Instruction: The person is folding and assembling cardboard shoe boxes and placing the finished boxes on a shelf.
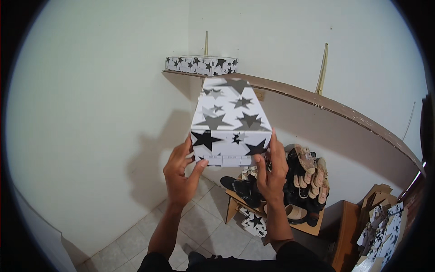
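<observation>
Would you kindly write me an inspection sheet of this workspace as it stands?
Surface: a curved wooden shelf fixed to the white wall; tiled floor below.
Job's things: a white box with black and grey stars, held up in the air in front of the shelf.
Clutter: a second starred box lying on the shelf; a heap of sandals and shoes on a low wooden stand; flat starred cardboard stacked at lower right.
Grips: left hand and right hand each clasp the box's near end, one per side.
Cables: nothing seen.
Surroundings: two brass-coloured shelf brackets rising above the shelf.
</observation>
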`<state>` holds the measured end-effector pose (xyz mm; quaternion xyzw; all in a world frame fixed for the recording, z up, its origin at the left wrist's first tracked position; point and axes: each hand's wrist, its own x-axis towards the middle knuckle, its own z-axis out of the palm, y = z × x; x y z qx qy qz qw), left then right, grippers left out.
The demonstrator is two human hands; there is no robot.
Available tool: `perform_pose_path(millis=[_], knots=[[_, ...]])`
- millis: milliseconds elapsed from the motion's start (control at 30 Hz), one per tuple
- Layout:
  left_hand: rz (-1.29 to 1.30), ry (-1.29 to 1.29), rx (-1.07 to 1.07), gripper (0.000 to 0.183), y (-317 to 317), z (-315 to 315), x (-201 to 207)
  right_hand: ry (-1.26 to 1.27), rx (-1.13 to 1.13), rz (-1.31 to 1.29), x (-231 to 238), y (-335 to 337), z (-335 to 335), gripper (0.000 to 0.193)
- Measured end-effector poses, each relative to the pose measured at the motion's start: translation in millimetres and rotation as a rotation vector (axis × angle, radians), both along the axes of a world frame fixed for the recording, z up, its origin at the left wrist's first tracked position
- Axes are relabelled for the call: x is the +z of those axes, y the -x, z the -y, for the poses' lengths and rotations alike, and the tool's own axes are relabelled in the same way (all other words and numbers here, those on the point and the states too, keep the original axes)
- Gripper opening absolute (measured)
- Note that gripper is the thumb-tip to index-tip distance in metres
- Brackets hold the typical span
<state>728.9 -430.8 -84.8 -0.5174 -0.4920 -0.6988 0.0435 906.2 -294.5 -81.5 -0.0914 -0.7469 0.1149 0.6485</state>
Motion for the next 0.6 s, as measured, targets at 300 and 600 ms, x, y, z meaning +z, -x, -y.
perform_pose_path(millis=[300,600], knots=[[-0.101,-0.156,-0.235,0.066,125.2,-89.0,54.8,-0.131,-0.191,-0.140,41.4,113.7,-59.7,0.063],[-0.188,-0.137,-0.399,0.064,224.1,-181.5,97.4,-0.067,-0.405,-0.180,72.7,196.8,-113.3,0.060]])
